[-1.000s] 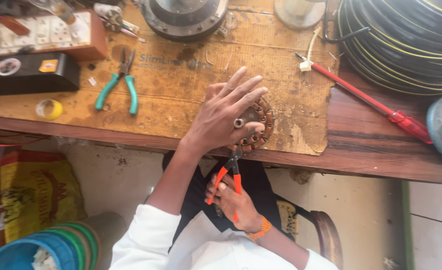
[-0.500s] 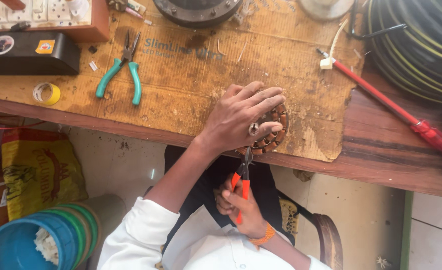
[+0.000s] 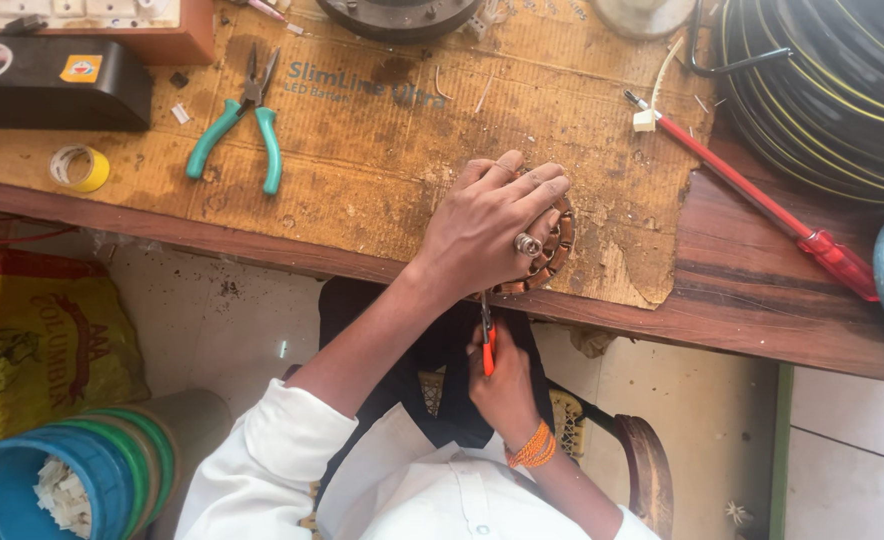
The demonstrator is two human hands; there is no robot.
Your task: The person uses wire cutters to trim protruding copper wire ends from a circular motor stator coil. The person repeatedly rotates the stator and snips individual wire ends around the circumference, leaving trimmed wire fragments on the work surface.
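Left hand (image 3: 492, 225) flat over the copper-wound stator (image 3: 552, 245), fingers spread and pressed down on it, pinning it at the near edge of the cardboard sheet (image 3: 382, 130), just right of centre frame. A ring shows on 1 finger. Below the bench edge, the right hand (image 3: 507, 385) is wrapped tight around the orange-handled pliers (image 3: 486, 340), whose tips point up to the stator's lower rim; whether the tips actually bite on a wire I cannot tell, the left hand hides it. An orange thread band sits on the right wrist.

Upper left of the sheet, green-handled pliers (image 3: 237, 130) lie untouched, well apart from both hands. Further left, a yellow tape roll (image 3: 79, 167) and a black box (image 3: 52, 82). On the right, a red screwdriver (image 3: 762, 210) lies slanted across the wooden bench (image 3: 742, 290), beside a big coil of black cable (image 3: 842, 90) in the upper right corner. Lower left, a blue bucket (image 3: 12, 480) on the floor.
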